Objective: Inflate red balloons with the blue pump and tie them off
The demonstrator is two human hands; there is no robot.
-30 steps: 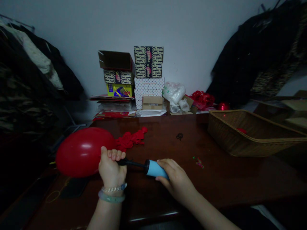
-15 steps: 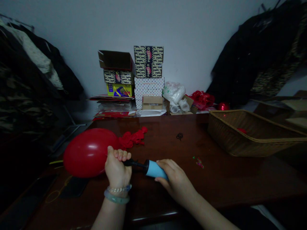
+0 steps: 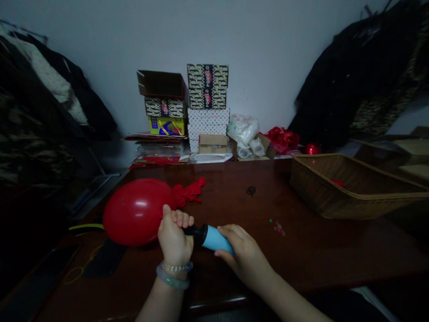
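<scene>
A person's two bare hands work together over a dark, glossy wooden table (image 3: 321,259), seen from above in dim light. The left hand (image 3: 176,235), with a beaded bracelet (image 3: 177,267) and a pale green bangle (image 3: 172,279) at its wrist, is closed in a fist around the black end of a hand pump (image 3: 216,239). The right hand (image 3: 246,250) grips the pump's light blue barrel, thumb and fingers wrapped about it. A large, inflated red balloon (image 3: 137,212) sits just left of the left fist, its narrow end against that hand; the fingers hide how it joins the pump. Behind the balloon lies a crumpled red heap (image 3: 188,193), perhaps fabric or limp balloons. Right of centre on the table are a black coil (image 3: 251,191) and some small, bright-coloured bits (image 3: 279,228). A wicker basket (image 3: 321,197) stands farther right. Stacked boxes (image 3: 208,120) line the far side, against a pale wall (image 3: 261,53).
</scene>
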